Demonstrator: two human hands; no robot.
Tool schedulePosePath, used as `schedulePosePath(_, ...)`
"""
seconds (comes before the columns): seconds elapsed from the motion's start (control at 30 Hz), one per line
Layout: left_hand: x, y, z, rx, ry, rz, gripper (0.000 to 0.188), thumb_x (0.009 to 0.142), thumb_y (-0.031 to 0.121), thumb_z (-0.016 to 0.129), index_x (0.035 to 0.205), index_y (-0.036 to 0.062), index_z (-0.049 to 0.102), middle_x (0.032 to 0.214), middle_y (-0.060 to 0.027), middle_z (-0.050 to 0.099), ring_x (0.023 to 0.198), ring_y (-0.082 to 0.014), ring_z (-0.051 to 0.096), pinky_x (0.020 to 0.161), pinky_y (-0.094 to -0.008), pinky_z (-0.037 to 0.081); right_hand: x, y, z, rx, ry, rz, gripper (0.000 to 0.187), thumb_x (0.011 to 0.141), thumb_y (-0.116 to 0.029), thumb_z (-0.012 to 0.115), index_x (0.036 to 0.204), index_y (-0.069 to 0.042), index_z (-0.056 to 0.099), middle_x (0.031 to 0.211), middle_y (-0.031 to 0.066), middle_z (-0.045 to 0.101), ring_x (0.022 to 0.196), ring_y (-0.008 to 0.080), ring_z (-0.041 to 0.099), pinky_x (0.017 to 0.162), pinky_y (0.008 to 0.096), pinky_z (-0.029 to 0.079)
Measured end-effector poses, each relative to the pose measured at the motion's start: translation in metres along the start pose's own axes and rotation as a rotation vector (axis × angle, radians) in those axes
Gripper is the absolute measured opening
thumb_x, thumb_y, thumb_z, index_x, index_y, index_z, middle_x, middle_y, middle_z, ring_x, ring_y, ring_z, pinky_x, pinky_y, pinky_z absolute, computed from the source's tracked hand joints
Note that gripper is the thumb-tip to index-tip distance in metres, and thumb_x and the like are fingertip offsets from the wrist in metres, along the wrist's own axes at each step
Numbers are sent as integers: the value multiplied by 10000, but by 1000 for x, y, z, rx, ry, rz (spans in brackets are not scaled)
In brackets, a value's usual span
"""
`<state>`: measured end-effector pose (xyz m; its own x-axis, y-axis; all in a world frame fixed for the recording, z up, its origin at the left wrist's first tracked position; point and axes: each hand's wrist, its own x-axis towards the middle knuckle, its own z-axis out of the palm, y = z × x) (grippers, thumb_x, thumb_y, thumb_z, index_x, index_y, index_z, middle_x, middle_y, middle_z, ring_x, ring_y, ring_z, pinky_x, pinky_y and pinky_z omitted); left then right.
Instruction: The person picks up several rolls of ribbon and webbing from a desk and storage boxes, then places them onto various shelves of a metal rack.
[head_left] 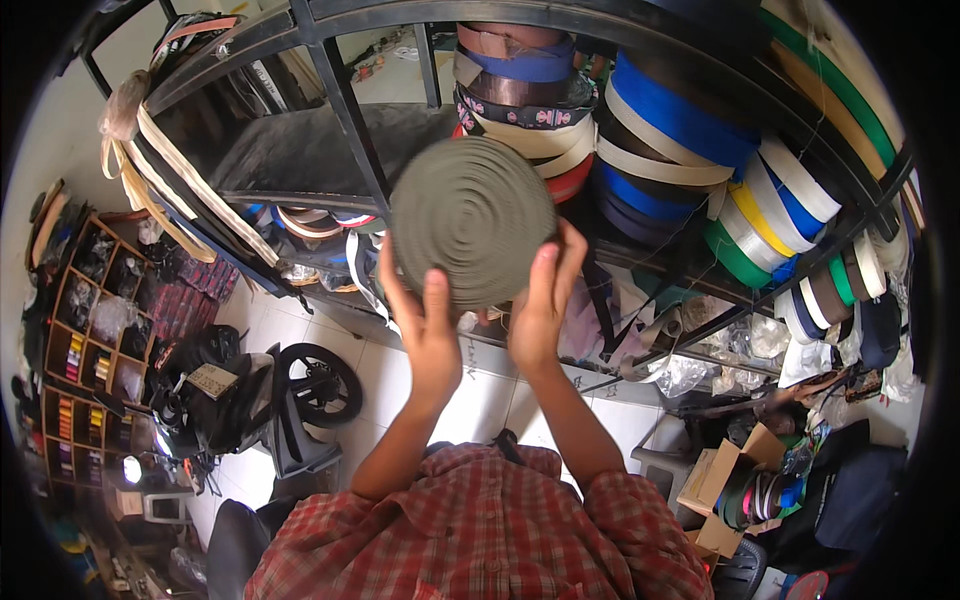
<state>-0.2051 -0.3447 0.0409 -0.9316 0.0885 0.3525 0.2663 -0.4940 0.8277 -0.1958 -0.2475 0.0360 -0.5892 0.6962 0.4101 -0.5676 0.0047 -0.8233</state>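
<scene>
An olive-green roll of webbing (470, 215), wound in a tight flat spiral, is held up in front of the rack. My left hand (425, 315) grips its lower left edge, with the thumb on the flat face. On the lower right edge my right hand (545, 300) has hold of it, thumb toward the face and fingers around the rim. Just behind the roll, stacked webbing rolls (525, 95) in brown, blue, black patterned and cream stand on the shelf. Parts of my fingers are hidden behind the roll.
A black metal rack (345, 120) spans the front, with large blue and cream rolls (675, 130) at its right. Pale straps (165, 185) hang at the left. A motorbike (250, 410) and a wooden pigeonhole shelf (95, 350) stand left. An open cardboard box (715, 475) is lower right.
</scene>
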Motion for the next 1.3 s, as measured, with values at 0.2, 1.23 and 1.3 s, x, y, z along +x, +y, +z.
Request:
schedulePosePath(0.2, 14, 15, -28, -75, 130, 42, 568, 1010, 135, 382, 1487, 150, 74, 1215, -165, 460, 720, -220, 592, 542, -326, 497, 105, -22, 45, -542, -13, -716, 1044, 600, -270, 885, 1371, 21, 244, 1317, 271, 315, 1235, 425, 361, 1042, 502, 325)
schedulePosePath(1.23, 123, 27, -28, -196, -216, -150, 617, 979, 214, 471, 1444, 28, 110, 1218, -219, 489, 857, -273, 664, 497, -314, 576, 180, -34, 80, -932, -42, -709, 880, 515, -337, 898, 1215, 8, 490, 1193, 208, 531, 1100, 363, 528, 947, 431, 426)
schedulePosePath(1.3, 128, 31, -26, -196, -242, -137, 617, 971, 204, 483, 1439, 26, 122, 1211, -219, 493, 856, -279, 666, 488, -315, 576, 182, -32, 78, -913, -74, -758, 870, 514, -338, 902, 1206, 3, 502, 1191, 201, 541, 1099, 358, 531, 950, 425, 426)
